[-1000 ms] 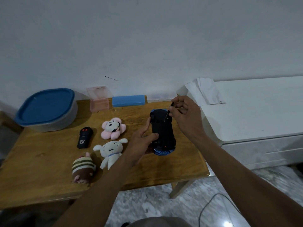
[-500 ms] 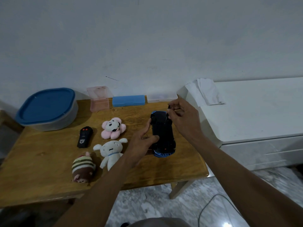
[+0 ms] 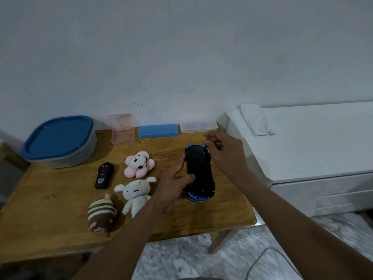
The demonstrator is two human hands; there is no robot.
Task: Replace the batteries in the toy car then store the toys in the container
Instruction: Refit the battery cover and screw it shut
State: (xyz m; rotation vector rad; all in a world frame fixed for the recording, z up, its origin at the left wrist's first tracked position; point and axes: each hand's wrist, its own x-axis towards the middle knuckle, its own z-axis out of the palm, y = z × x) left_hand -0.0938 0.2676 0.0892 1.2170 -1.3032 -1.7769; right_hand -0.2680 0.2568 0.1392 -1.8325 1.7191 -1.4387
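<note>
A blue toy car (image 3: 199, 172) lies upside down on the wooden table (image 3: 50, 201), black underside up. My left hand (image 3: 173, 182) grips its left side, thumb across the underside. My right hand (image 3: 224, 152) pinches a small dark screwdriver (image 3: 206, 148) whose tip stands on the car's far end. A grey container with a blue lid (image 3: 60, 141) sits at the table's back left, shut. A black remote (image 3: 104, 175), a pink flower plush (image 3: 139, 164), a white plush (image 3: 137, 194) and a striped brown plush (image 3: 102, 214) lie left of the car.
A pink clear box (image 3: 122, 129), a blue case (image 3: 158, 131) and a clear flat box (image 3: 198, 126) line the wall. A white cabinet (image 3: 314, 146) with a folded cloth (image 3: 253, 122) stands at the right. A cable (image 3: 262, 261) lies on the marble floor.
My right hand has turned slightly with the screwdriver at the car's far end. The car and my left hand have stayed nearly still.
</note>
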